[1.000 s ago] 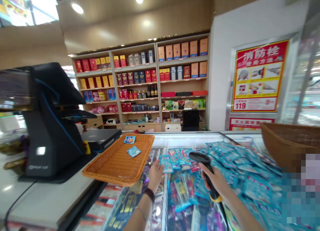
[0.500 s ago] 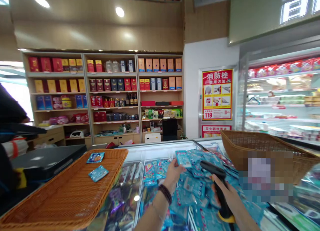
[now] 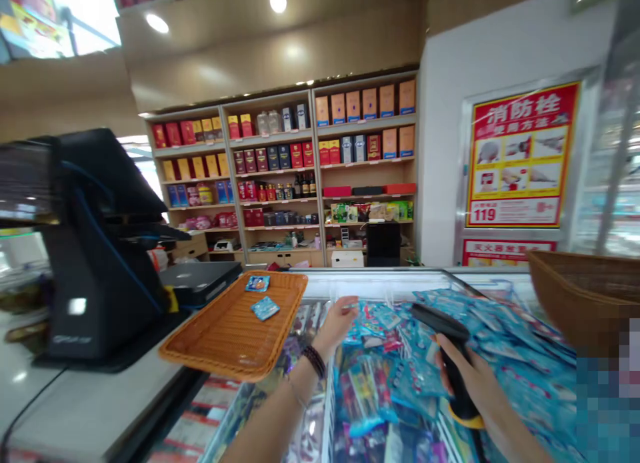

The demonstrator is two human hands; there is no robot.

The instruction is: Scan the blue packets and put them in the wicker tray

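scanner [image 3: 440, 321] is gripped in R hand [image 3: 476, 375], head aimed left twd L hand [image 3: 336, 324], whose fingers are half-curled (unclear if anything's held), w/ blue packs [image 3: 377, 316] spread in the freezer [image 3: 360, 287] btwn em

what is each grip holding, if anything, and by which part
The right grip holds the scanner by its handle. Whether the left grip holds anything cannot be told.
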